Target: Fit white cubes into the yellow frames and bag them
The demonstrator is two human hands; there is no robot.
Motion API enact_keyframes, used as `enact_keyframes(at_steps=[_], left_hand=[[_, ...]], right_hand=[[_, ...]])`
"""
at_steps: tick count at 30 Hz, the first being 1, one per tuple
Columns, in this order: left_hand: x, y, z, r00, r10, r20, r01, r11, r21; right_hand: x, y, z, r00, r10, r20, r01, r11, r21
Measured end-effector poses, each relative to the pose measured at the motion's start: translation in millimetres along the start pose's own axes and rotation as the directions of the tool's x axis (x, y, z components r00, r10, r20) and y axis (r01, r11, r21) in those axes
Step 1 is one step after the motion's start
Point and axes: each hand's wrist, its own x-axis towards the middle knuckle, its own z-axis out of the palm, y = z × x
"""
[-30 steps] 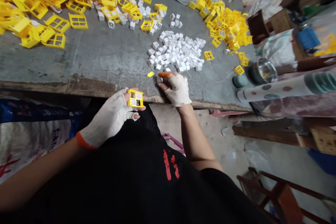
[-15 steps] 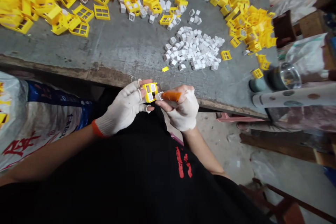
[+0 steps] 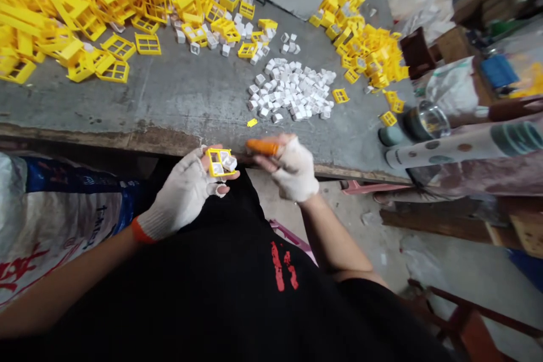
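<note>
A yellow frame [image 3: 211, 163] with white pieces in and on it rests in the fingers of my left hand [image 3: 180, 192], just off the table's front edge. One white piece [image 3: 229, 163] sits tilted at the frame's right side. My right hand [image 3: 296, 169] is closed around an orange tool [image 3: 263, 146], its tip pointing left, apart from the frame. Both hands wear white gloves with bare fingertips. Beyond them, a pile of small white pieces [image 3: 292, 90] lies on the grey table [image 3: 169, 96], near a small yellow bit [image 3: 251, 123].
A large heap of yellow frames [image 3: 85, 5] covers the table's back left. A smaller yellow heap [image 3: 365, 45] lies at the right, above a clear cup [image 3: 430, 119] and a white patterned cylinder [image 3: 458, 144]. A printed sack [image 3: 63, 220] stands at the lower left.
My right hand and the orange tool have drawn away from the yellow frame. The white piece that was at the tool's tip now sits on the frame. The view has shifted right.
</note>
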Motion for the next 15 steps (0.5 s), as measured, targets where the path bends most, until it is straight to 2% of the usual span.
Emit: enact_keyframes(at_steps=[3,6,8,11,15], left_hand=[[1,2,1.2,1.000,0.008,-0.015,-0.009,0.999,-0.039],[2,5,3.7,1.000,-0.010,0.003,0.011,0.998,-0.068],[3,8,5.9,1.000,-0.021,0.009,0.021,0.997,-0.070],[4,12,6.5,0.997,-0.055,-0.060,0.056,0.998,0.015],[20,14,-12.9,0.995,-0.053,-0.086,0.059,0.996,0.073]], right_hand=[[35,30,-2,0.986,0.161,0.040,-0.153,0.975,-0.162],[63,46,9,0.949,0.244,0.200,-0.163,0.922,-0.351],[71,44,15,0.928,0.267,0.259,-0.144,0.900,-0.411],[73,30,13,0.900,0.310,0.307,-0.139,0.871,-0.471],[79,25,3,0.873,0.285,0.396,-0.105,0.903,-0.417]])
